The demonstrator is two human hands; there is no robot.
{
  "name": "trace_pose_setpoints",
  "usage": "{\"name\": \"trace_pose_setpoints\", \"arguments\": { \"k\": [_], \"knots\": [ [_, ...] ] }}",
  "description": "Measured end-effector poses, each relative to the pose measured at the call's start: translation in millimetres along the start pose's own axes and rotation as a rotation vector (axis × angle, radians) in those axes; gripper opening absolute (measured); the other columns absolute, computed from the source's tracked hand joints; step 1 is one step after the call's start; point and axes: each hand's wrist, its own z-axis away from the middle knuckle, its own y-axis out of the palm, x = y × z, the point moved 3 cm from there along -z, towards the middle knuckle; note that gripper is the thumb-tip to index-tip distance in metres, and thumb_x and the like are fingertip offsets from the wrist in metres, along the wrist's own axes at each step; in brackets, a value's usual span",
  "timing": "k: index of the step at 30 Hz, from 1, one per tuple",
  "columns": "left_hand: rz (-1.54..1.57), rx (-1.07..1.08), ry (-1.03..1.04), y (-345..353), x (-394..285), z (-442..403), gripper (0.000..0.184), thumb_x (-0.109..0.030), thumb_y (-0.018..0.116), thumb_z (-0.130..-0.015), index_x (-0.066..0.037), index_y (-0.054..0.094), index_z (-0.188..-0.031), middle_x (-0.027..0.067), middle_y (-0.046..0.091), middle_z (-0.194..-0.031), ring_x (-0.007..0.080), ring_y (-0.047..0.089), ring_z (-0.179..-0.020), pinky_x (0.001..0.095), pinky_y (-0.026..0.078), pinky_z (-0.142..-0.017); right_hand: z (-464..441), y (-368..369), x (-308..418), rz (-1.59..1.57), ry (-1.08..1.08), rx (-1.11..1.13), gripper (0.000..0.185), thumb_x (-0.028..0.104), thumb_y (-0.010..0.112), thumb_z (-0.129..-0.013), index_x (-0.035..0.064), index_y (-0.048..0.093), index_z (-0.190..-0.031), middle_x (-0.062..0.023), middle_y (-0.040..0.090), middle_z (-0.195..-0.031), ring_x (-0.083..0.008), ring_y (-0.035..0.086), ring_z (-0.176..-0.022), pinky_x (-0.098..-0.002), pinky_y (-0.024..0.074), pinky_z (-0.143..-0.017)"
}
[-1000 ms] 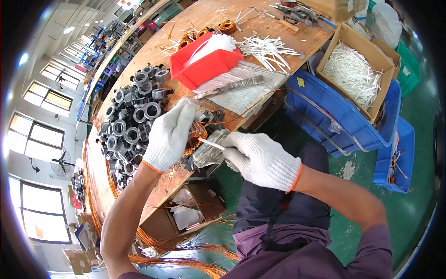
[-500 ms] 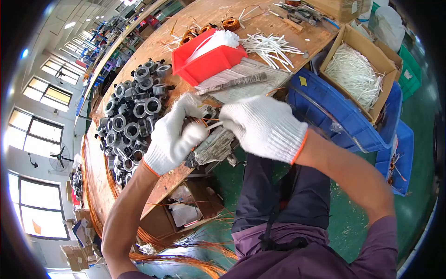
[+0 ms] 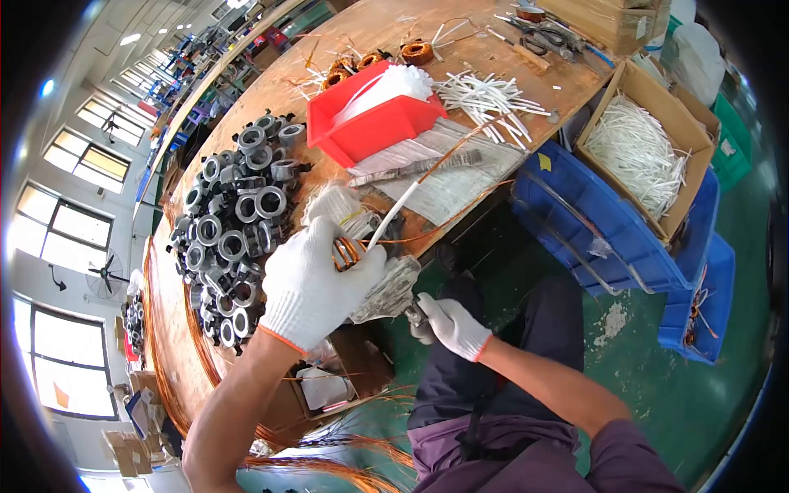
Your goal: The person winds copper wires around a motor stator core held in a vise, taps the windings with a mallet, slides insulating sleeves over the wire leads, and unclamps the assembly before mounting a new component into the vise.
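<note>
At the near edge of the wooden surface [image 3: 472, 49], my left hand [image 3: 316, 287] grips the copper-wound coil [image 3: 349, 253]; a white sleeve [image 3: 394, 215] on a copper wire slants up from it. My right hand [image 3: 454, 329] is closed on a metal fitting [image 3: 417, 315] below. Beyond the coil sits a red bin [image 3: 378, 141]. The blue crate [image 3: 567, 218] bears a yellow label [image 3: 544, 162], any writing too small to read.

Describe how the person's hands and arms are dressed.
Left hand and right hand: white knitted work gloves with ribbed cuffs, each edged in orange. Forearms are bare; the visible sleeve is plain dark purple.
</note>
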Motion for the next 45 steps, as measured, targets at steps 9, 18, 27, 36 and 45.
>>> {"name": "trace_pose_setpoints", "arguments": {
  "k": [9, 18, 27, 36, 45],
  "knots": [
    [0.174, 0.064, 0.18, -38.8, -13.2, -7.0, 0.033, -0.03, 0.085, -0.08, -0.003, 0.067, -0.09, 0.0145, 0.065, -0.071, 0.0294, 0.066, -0.064, 0.0406, 0.053, -0.064, 123.3, 10.6, 303.9, 1.344, -1.455, -0.413, 0.015, 0.021, 0.078, -0.09, 0.0081, 0.073, -0.095, -0.0097, 0.067, -0.083, -0.0291, 0.068, -0.072, -0.0392, 0.0545, -0.062],
    [0.114, -0.051, 1.139, -58.4, -76.5, 58.0, 0.078, -0.03, 0.097, -0.065, 0.007, 0.063, -0.125, 0.0108, 0.059, -0.086, 0.0305, 0.06, -0.074, 0.044, 0.05, -0.067, 144.5, -5.5, 267.5, 0.98, -0.545, 0.203, 0.025, 0.023, 0.07, -0.102, -0.0013, 0.073, -0.107, -0.0149, 0.074, -0.088, -0.0193, 0.07, -0.082, -0.0356, 0.0568, -0.081],
    [0.295, -0.167, 0.396, 33.7, -61.7, 107.7, 0.04, -0.022, 0.092, -0.079, -0.002, 0.068, -0.104, 0.0176, 0.071, -0.087, 0.0382, 0.071, -0.078, 0.0454, 0.057, -0.071, 263.9, 11.9, 155.5, 1.399, -0.59, 0.123, 0.026, 0.026, 0.064, -0.104, 0.0026, 0.066, -0.092, -0.0162, 0.067, -0.071, -0.0347, 0.071, -0.066, -0.044, 0.0558, -0.062],
    [0.695, 0.194, 0.608, 59.8, -105.2, 159.2, 0.055, -0.014, 0.095, -0.073, -0.001, 0.065, -0.117, 0.0149, 0.069, -0.09, 0.033, 0.07, -0.077, 0.0415, 0.056, -0.069, 207.8, -34.4, 169.7, 0.333, -0.015, -0.184, 0.026, 0.025, 0.067, -0.103, 0.0017, 0.076, -0.095, -0.0004, 0.063, -0.071, -0.0067, 0.055, -0.06, -0.026, 0.0419, -0.054],
    [0.622, 0.096, 0.583, 133.2, -104.0, 174.8, 0.045, -0.006, 0.088, -0.078, -0.003, 0.063, -0.114, 0.0157, 0.064, -0.092, 0.0394, 0.065, -0.084, 0.045, 0.053, -0.074, 209.2, -31.2, 136.1, 1.149, -0.32, -0.206, 0.028, 0.021, 0.06, -0.1, 0.0024, 0.066, -0.12, -0.02, 0.07, -0.097, -0.0451, 0.072, -0.082, -0.0516, 0.0577, -0.077]
  ]
}}
